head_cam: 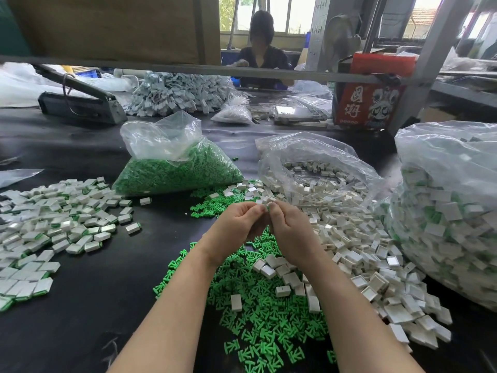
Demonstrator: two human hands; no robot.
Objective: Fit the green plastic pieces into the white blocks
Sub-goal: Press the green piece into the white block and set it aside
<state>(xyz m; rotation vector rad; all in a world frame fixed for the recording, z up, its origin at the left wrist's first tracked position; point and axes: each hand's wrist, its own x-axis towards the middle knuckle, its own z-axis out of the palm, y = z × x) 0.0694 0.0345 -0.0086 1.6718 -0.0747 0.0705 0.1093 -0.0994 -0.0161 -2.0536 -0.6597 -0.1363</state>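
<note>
Step in hand: seating one green piece in a white block (265, 202), held above the desk (113, 265).
Left hand (239, 222): fingers curled, pinching the block.
Right hand (289, 224): fingers curled on the same workpiece; green piece barely visible.
Supply: loose green pieces (258, 313) below the wrists, white blocks (357, 254) at right.
Technique: align squarely, press evenly; judged, skew risks jamming.

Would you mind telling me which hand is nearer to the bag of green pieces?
Left. The left hand is just below and right of the bag of green pieces; the right hand sits farther right.
</note>
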